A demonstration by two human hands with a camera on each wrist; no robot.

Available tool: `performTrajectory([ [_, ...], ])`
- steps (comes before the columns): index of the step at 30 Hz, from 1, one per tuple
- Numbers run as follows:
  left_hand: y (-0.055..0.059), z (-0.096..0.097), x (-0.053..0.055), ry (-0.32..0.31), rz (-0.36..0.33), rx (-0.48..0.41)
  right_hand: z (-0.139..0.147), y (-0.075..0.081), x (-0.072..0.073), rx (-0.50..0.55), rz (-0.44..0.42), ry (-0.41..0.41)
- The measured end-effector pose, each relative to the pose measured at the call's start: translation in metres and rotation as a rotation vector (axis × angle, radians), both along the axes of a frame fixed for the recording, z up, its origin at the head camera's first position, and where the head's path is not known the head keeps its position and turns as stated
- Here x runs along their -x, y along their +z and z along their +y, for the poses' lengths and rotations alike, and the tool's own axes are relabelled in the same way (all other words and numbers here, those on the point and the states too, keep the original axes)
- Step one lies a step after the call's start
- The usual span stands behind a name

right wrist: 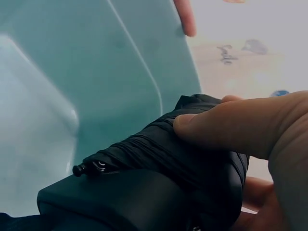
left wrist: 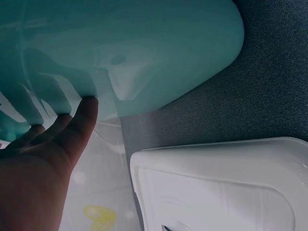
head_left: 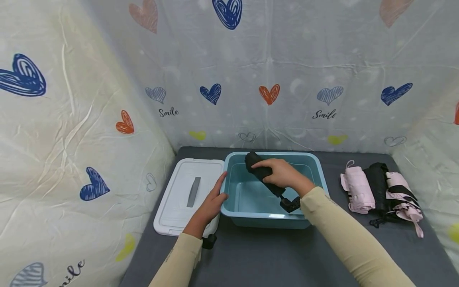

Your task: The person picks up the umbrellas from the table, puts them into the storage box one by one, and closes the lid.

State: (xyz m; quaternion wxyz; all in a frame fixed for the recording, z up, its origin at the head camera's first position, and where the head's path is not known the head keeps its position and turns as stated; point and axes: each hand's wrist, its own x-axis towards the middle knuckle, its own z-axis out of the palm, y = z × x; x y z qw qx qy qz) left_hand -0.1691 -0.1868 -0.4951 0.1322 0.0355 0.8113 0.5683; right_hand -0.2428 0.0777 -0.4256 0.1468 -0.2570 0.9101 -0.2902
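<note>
My right hand grips a folded black umbrella, holding it slantwise over the open blue bin. In the right wrist view the thumb lies across the umbrella's pleated fabric, and other fingers show on its far side. The left hand rests at the bin's left side. Its fingers stretch out against the outer wall in the left wrist view. Inside the bin, the visible part of the floor is bare.
A white lid with a grey handle lies left of the bin. To the right, a pink folded umbrella, a black one and a pink-and-black one lie side by side. A heart-printed curtain hangs behind the grey table.
</note>
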Motion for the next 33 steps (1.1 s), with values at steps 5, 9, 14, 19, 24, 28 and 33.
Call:
performTrajectory([
  [5,0.01,0.002,-0.003,0.001,-0.021,0.018,-0.01,-0.004,0.0,-0.017,-0.019,0.032],
  [9,0.007,0.002,-0.002,0.005,-0.013,0.023,-0.016,-0.009,0.001,-0.035,-0.044,0.044],
  [14,-0.004,-0.001,0.0,0.023,0.012,0.017,-0.023,-0.015,0.003,-0.06,-0.08,0.046],
  [19,-0.008,-0.002,0.0,0.026,0.025,0.004,-0.029,-0.019,0.004,-0.078,-0.13,0.04],
  [24,-0.009,-0.004,-0.001,0.022,0.03,0.008,-0.035,-0.024,0.005,-0.098,-0.156,0.048],
  [28,-0.009,-0.005,-0.002,0.018,0.022,-0.002,-0.04,-0.031,0.006,-0.121,-0.156,0.052],
  [33,-0.007,-0.006,-0.002,0.008,0.014,-0.017,-0.044,-0.036,0.006,-0.127,-0.175,0.032],
])
